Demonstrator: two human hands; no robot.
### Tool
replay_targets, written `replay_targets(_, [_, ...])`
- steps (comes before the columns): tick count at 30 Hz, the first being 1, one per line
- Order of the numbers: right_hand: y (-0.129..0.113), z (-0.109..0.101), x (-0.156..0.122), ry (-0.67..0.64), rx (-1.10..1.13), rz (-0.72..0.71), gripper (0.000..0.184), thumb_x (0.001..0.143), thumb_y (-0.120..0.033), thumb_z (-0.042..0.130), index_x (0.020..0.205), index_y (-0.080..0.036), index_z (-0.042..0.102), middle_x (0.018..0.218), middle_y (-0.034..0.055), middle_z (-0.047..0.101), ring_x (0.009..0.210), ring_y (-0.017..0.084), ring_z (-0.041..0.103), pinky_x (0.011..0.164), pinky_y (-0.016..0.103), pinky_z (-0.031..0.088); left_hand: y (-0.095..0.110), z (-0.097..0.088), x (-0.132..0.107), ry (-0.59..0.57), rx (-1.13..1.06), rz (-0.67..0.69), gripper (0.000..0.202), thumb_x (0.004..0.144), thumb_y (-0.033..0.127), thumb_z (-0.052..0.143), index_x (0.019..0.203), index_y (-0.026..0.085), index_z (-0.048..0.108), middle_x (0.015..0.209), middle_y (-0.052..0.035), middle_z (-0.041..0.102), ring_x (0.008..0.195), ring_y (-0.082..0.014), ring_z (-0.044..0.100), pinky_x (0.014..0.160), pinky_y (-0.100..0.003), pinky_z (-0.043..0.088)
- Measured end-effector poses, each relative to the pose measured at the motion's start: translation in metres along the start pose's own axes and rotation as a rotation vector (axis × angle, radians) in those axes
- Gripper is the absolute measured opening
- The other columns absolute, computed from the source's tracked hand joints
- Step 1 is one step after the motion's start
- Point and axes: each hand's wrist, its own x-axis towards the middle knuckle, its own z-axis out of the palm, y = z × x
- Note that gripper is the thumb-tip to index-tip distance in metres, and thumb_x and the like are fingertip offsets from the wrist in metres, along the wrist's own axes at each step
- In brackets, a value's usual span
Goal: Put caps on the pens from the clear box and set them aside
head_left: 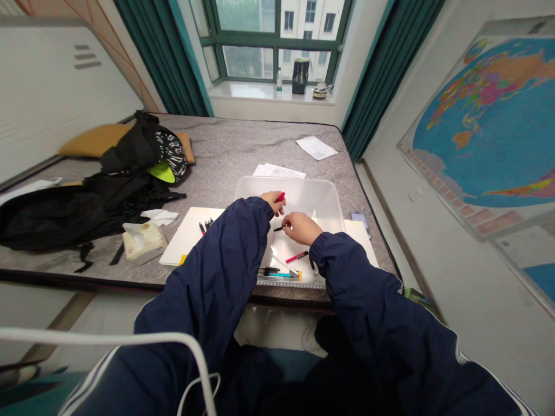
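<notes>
Both my hands are over a translucent plastic bin (333, 199) on the mattress. My left hand (272, 201) is closed around a red pen (281, 197), whose end sticks out past the fingers. Just right of it, my right hand (301, 227) pinches a thin black pen (278, 229). Inside the bin lie a pink-red pen with a black end (297, 257), a light blue pen (280, 275) and several dark ones near the front wall. Several pens (207, 224) rest on white paper left of the bin, partly hidden by my left sleeve.
A tissue pack (144, 242) and black backpack (87, 208) lie to the left on the grey mattress (243, 141). Paper sheets (316, 148) are behind the bin. A white cable or tube (130, 338) crosses the lower left. The wall with a map (489, 133) is at right.
</notes>
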Motion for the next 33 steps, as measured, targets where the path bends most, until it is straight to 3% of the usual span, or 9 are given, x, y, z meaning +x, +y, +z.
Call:
replay_targets(5, [0.007, -0.004, 0.005, 0.222, 0.135, 0.102, 0.025, 0.087, -0.025, 0.050, 0.102, -0.016, 0.069, 0.103, 0.0110, 0.066, 0.097, 0.020, 0.059, 0.091, 0.029, 0.040, 0.013, -0.005, -0.005, 0.051, 0.090, -0.043, 0.016, 0.071, 0.012, 0.050, 0.082, 0.017, 0.061, 0.054, 0.0037, 0.056, 0.047, -0.0098, 0.050, 0.053, -0.021, 0.044])
replay_targets(10, [0.013, -0.003, 0.010, 0.338, 0.393, 0.221, 0.023, 0.084, -0.031, 0.054, 0.098, -0.016, 0.066, 0.093, 0.0066, 0.069, 0.087, 0.017, 0.062, 0.084, 0.027, 0.046, 0.018, -0.011, -0.008, 0.062, 0.084, 0.133, 0.025, 0.066, 0.018, 0.055, 0.089, 0.016, 0.065, 0.051, 0.0058, 0.047, 0.048, -0.0098, 0.042, 0.051, -0.023, 0.038])
replay_targets(17, [0.014, 0.000, 0.013, 0.295, 0.546, 0.350, 0.026, 0.082, -0.035, 0.056, 0.097, -0.016, 0.065, 0.094, 0.0073, 0.070, 0.088, 0.018, 0.065, 0.077, 0.027, 0.051, 0.011, -0.006, -0.008, 0.009, 0.172, 0.237, 0.035, 0.063, 0.023, 0.059, 0.095, 0.015, 0.071, 0.051, 0.0060, 0.046, 0.050, -0.0095, 0.040, 0.052, -0.023, 0.033])
replay_targets(25, [0.015, 0.004, 0.012, 0.311, 0.526, 0.306, 0.035, 0.087, -0.045, 0.051, 0.103, -0.016, 0.062, 0.092, 0.0079, 0.069, 0.082, 0.016, 0.065, 0.075, 0.026, 0.050, 0.005, -0.006, -0.007, -0.011, 0.313, 0.219, 0.032, 0.069, 0.042, 0.060, 0.082, 0.016, 0.072, 0.053, 0.0031, 0.054, 0.054, -0.0115, 0.045, 0.055, -0.024, 0.035])
replay_targets(30, [0.013, 0.007, 0.011, 0.396, 0.383, 0.283, 0.044, 0.082, -0.058, 0.056, 0.095, -0.016, 0.061, 0.084, 0.0058, 0.067, 0.076, 0.015, 0.063, 0.070, 0.025, 0.046, 0.004, -0.009, -0.002, 0.150, 0.291, 0.191, 0.029, 0.073, 0.033, 0.059, 0.095, 0.018, 0.071, 0.083, -0.0019, 0.069, 0.072, -0.0146, 0.057, 0.070, -0.024, 0.042])
replay_targets(33, [0.007, 0.015, 0.008, 0.217, 0.238, 0.149, 0.036, 0.079, -0.053, 0.062, 0.081, -0.017, 0.064, 0.078, 0.0042, 0.067, 0.072, 0.015, 0.061, 0.067, 0.023, 0.042, 0.009, -0.011, -0.004, 0.211, 0.268, 0.142, 0.027, 0.077, 0.030, 0.055, 0.097, 0.018, 0.068, 0.083, -0.0025, 0.070, 0.072, -0.0149, 0.060, 0.074, -0.025, 0.045])
